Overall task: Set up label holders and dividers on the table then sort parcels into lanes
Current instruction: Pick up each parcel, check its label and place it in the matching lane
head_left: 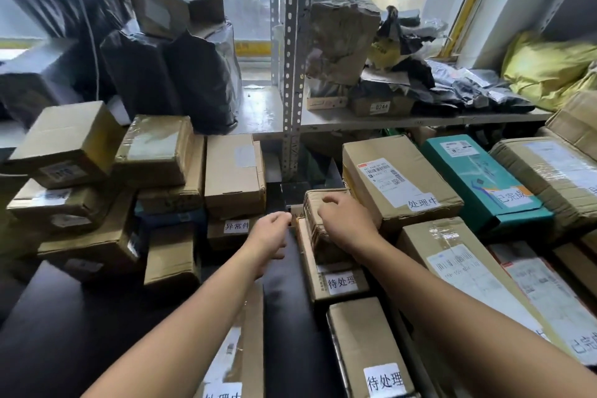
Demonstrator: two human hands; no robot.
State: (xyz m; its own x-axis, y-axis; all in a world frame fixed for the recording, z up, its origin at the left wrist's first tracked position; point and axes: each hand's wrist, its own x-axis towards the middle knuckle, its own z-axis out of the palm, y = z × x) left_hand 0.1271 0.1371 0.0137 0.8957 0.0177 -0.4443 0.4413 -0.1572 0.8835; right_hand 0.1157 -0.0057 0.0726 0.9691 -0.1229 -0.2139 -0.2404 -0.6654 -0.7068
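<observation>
Head view: right hand [347, 224] curled over top of small tape-wrapped brown cardboard parcel [313, 236], apparently seating it on flat cardboard box [318, 289] labelled "待处理", middle lane, beside bare strip of black counter [281, 307]. Left hand [271, 231] at parcel's left edge, likely steadying; fingertips hidden, grip unclear.

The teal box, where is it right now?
In the head view the teal box lies right of centre, between a brown carton on its left and a tape-wrapped carton on its right, just in front of the metal shelf.
</observation>
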